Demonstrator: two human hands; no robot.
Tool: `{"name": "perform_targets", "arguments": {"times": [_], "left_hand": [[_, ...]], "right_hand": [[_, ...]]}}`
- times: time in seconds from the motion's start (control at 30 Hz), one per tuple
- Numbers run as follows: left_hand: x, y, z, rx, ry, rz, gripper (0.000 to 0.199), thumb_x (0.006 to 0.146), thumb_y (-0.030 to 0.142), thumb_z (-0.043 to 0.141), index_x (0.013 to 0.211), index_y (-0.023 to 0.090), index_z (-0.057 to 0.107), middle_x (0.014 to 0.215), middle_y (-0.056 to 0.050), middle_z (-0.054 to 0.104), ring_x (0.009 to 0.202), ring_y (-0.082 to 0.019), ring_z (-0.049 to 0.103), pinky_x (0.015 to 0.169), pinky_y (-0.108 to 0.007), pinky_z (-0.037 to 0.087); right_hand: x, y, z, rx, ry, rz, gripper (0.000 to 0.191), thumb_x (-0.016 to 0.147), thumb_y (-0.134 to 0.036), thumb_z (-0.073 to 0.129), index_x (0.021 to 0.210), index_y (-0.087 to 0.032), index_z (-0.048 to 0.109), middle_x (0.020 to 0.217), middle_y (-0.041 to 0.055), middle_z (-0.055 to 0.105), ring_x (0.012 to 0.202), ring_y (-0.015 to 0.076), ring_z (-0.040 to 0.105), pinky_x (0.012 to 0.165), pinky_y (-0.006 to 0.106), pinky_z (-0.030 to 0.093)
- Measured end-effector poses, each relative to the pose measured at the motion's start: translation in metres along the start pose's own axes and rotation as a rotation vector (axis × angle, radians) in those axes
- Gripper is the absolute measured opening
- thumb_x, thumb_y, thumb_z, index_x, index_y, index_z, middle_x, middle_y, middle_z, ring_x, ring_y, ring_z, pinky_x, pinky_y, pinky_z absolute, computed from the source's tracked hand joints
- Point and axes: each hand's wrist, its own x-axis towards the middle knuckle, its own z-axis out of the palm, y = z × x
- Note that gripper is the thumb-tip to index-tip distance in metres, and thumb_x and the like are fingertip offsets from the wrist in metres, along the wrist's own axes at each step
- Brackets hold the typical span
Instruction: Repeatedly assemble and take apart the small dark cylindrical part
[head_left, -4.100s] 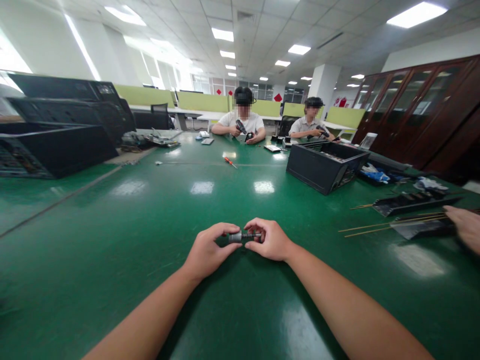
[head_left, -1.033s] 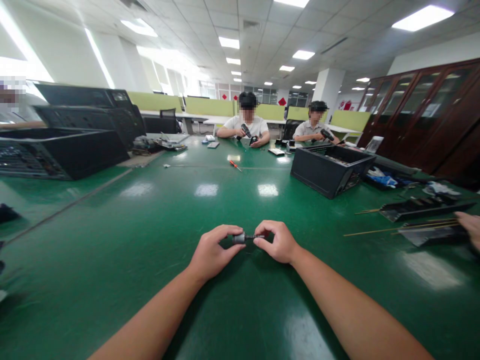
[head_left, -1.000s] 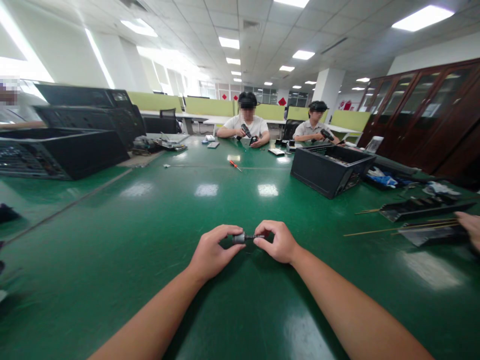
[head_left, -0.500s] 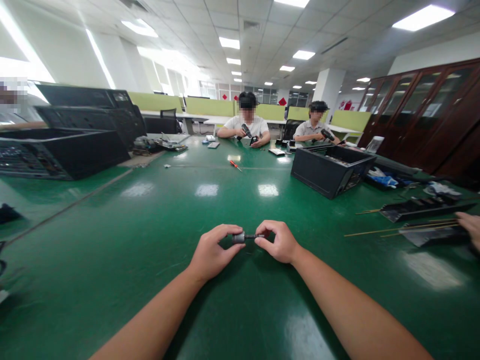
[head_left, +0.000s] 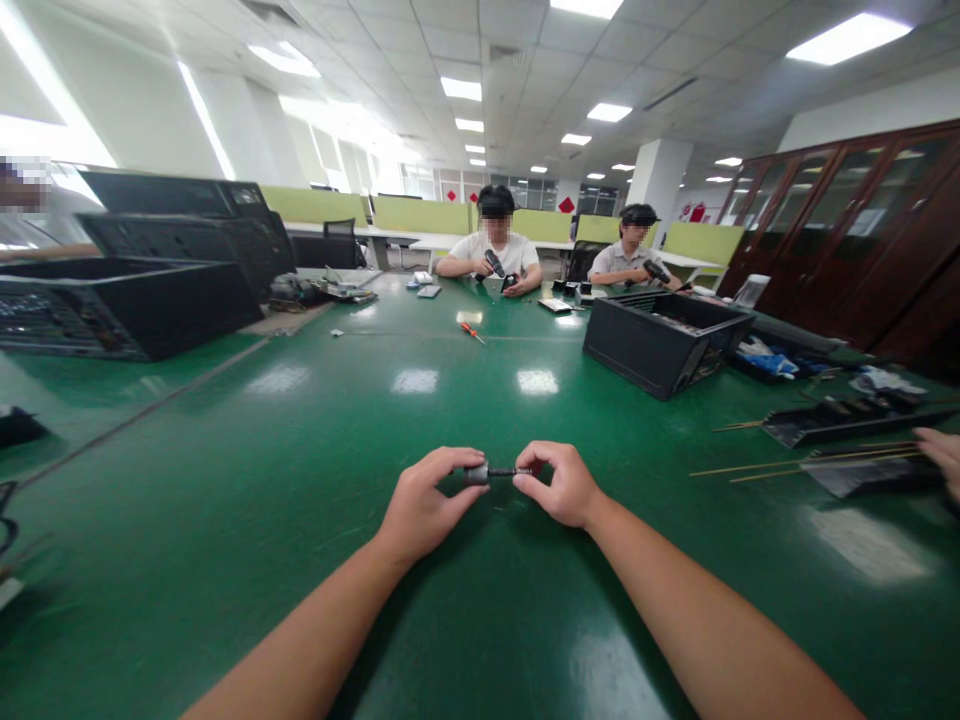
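Note:
My left hand (head_left: 427, 500) pinches a short grey metal cylinder (head_left: 475, 474) between thumb and fingertips. From the cylinder's right end a thin dark shaft (head_left: 502, 472) runs level to my right hand (head_left: 559, 485). Its far end sits between my right thumb and forefinger, which partly cover it. Cylinder and shaft appear in line, but I cannot tell how they are joined. Both hands are low over the green tabletop (head_left: 480, 610), close to its surface.
An orange-handled screwdriver (head_left: 472, 332) lies beyond my hands. Black computer cases stand at right (head_left: 637, 345) and left (head_left: 150, 310). Two people across the table hold power drivers. A co-worker's hand (head_left: 941, 455) touches dark trays with thin brass rods (head_left: 802, 465) at far right.
My right fingertips have shifted slightly right, and a little more of the shaft shows between the hands. My left hand stays almost in place around the cylinder.

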Motion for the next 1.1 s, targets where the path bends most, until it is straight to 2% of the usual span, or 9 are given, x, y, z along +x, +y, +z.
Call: {"name": "perform_targets", "arguments": {"times": [1.1], "left_hand": [[-0.0009, -0.0045, -0.0015, 0.011, 0.018, -0.013, 0.024, 0.08, 0.024, 0.074, 0.103, 0.024, 0.068, 0.105, -0.003, 0.071, 0.098, -0.018, 0.067, 0.091, -0.032, 0.053]], "right_hand": [[0.0004, 0.0067, -0.0021, 0.045, 0.017, 0.016, 0.007, 0.077, -0.024, 0.066, 0.074, -0.017, 0.065, 0.07, 0.0022, 0.064, 0.067, 0.0164, 0.058, 0.067, 0.028, 0.045]]}}
